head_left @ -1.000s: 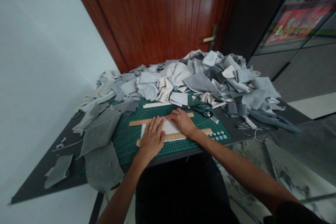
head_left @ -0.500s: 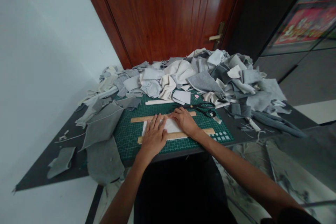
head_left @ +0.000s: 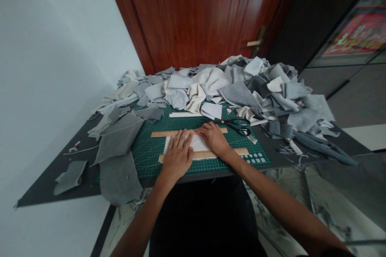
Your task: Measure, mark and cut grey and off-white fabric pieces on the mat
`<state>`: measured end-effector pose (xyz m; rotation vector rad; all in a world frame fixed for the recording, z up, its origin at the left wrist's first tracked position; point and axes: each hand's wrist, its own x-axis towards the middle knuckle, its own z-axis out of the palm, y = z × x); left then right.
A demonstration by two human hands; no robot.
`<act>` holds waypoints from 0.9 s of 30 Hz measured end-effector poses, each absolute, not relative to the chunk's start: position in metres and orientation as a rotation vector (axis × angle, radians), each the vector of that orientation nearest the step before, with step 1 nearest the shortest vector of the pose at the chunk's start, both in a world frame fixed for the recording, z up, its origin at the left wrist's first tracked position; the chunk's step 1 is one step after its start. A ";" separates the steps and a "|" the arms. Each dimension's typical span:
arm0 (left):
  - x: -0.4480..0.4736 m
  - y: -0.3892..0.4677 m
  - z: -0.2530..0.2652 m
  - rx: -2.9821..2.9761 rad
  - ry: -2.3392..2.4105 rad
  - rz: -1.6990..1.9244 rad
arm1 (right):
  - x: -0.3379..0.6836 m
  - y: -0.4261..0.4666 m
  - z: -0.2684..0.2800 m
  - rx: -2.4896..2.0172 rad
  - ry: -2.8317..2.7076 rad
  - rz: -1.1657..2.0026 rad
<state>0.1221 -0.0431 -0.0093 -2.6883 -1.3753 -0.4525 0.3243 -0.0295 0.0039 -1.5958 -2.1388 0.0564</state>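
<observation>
On a green cutting mat [head_left: 144, 162] lies a piece of white fabric [head_left: 198, 143]. One wooden ruler [head_left: 159, 134] runs along the fabric's far edge, and a second wooden ruler [head_left: 237, 152] crosses it near the front. My left hand [head_left: 178, 151] lies flat with its fingers stretched over the fabric, the fingertips reaching the far ruler. My right hand [head_left: 215, 139] has its fingers bent and closed together at the far ruler, close to the left fingertips; whatever is under or between them is hidden. Black scissors [head_left: 238, 122] rest just beyond the right hand.
A heap of grey and cream fabric scraps [head_left: 211, 80] spreads along the table's back, against a wooden door [head_left: 193, 16]. Larger grey pieces [head_left: 119, 176] lie left, one overhanging the front edge. A white strip [head_left: 183, 115] lies behind the far ruler. Dark cloth [head_left: 325, 148] lies right.
The camera view has shifted slightly. Both hands, the rulers and the white fabric keep nearly the same places relative to the mat.
</observation>
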 end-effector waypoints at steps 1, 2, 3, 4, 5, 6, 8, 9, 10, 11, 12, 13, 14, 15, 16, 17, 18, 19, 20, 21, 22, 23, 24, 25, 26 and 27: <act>0.122 -0.044 -0.009 -2.685 -1.375 -0.450 | 0.324 -0.029 0.004 -1.594 -2.143 0.062; 0.122 -0.044 -0.009 -2.686 -1.373 -0.447 | 0.324 -0.029 0.005 -1.591 -2.146 0.067; 0.122 -0.044 -0.009 -2.688 -1.370 -0.445 | 0.325 -0.029 0.005 -1.590 -2.148 0.072; 0.122 -0.044 -0.009 -2.690 -1.369 -0.443 | 0.325 -0.029 0.005 -1.588 -2.150 0.076; 0.122 -0.044 -0.009 -2.693 -1.369 -0.441 | 0.325 -0.029 0.005 -1.587 -2.152 0.079; 0.122 -0.044 -0.010 -2.696 -1.369 -0.438 | 0.325 -0.029 0.005 -1.587 -2.152 0.080; 0.122 -0.044 -0.010 -2.699 -1.373 -0.432 | 0.325 -0.029 0.005 -1.586 -2.154 0.080; 0.122 -0.044 -0.010 -2.699 -1.374 -0.427 | 0.325 -0.029 0.004 -1.583 -2.157 0.079; 0.122 -0.044 -0.011 -2.699 -1.374 -0.420 | 0.325 -0.028 0.004 -1.581 -2.158 0.076; 0.121 -0.044 -0.011 -2.701 -1.371 -0.413 | 0.325 -0.028 0.003 -1.578 -2.158 0.074; 0.120 -0.043 -0.011 -2.703 -1.367 -0.405 | 0.325 -0.027 0.002 -1.574 -2.156 0.072; 0.119 -0.042 -0.011 -2.708 -1.363 -0.397 | 0.325 -0.027 0.002 -1.570 -2.154 0.071; 0.118 -0.041 -0.011 -2.716 -1.355 -0.388 | 0.325 -0.026 0.001 -1.567 -2.150 0.070; 0.117 -0.040 -0.012 -2.728 -1.344 -0.379 | 0.325 -0.026 0.001 -1.565 -2.146 0.068; 0.115 -0.038 -0.012 -2.740 -1.331 -0.373 | 0.325 -0.026 0.001 -1.563 -2.143 0.067; 0.114 -0.037 -0.012 -2.750 -1.317 -0.372 | 0.325 -0.026 0.002 -1.561 -2.141 0.067; 0.113 -0.036 -0.013 -2.755 -1.304 -0.377 | 0.324 -0.026 0.002 -1.558 -2.137 0.066; 0.112 -0.035 -0.013 -2.752 -1.294 -0.387 | 0.324 -0.026 0.003 -1.555 -2.132 0.066; 0.112 -0.035 -0.013 -2.743 -1.286 -0.400 | 0.324 -0.027 0.003 -1.549 -2.126 0.066; 0.112 -0.035 -0.012 -2.730 -1.279 -0.414 | 0.323 -0.027 0.004 -1.545 -2.122 0.065; 0.113 -0.036 -0.012 -2.716 -1.273 -0.426 | 0.323 -0.028 0.004 -1.541 -2.120 0.063; 0.113 -0.037 -0.011 -2.705 -1.265 -0.435 | 0.323 -0.028 0.005 -1.539 -2.119 0.059; 0.114 -0.038 -0.010 -2.697 -1.258 -0.443 | 0.322 -0.028 0.005 -1.537 -2.120 0.057; 0.115 -0.039 -0.010 -2.690 -1.254 -0.450 | 0.322 -0.029 0.006 -1.536 -2.122 0.054; 0.115 -0.040 -0.009 -2.685 -1.252 -0.457 | 0.322 -0.029 0.006 -1.535 -2.124 0.052; 0.116 -0.040 -0.009 -2.682 -1.253 -0.463 | 0.322 -0.029 0.006 -1.532 -2.125 0.049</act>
